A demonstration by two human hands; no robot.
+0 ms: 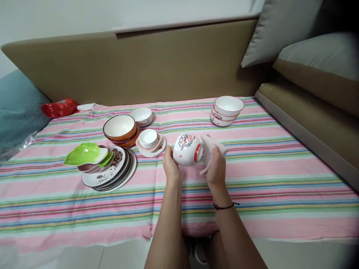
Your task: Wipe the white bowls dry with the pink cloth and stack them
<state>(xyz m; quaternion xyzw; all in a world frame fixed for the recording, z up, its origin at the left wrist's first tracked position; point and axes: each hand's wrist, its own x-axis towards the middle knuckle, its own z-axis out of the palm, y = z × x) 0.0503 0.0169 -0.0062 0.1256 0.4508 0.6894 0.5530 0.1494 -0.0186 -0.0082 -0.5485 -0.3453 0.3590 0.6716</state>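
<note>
My left hand (171, 167) grips a white bowl (186, 150) with a red pattern and red foot ring, tipped on its side so its base faces right. My right hand (216, 168) is closed on a pale pink cloth (213, 148) pressed beside the bowl's base. Both hands hover just above a pink striped cloth (266, 175) covering a low surface.
A stack of white bowls (226, 110) stands at the back right. To the left are small dishes on a saucer (150, 141), an orange bowl stack (120, 130), a white bowl (141, 116), patterned plates (113, 170) topped by green leaf dishes (84, 154), and a red bag (60, 107).
</note>
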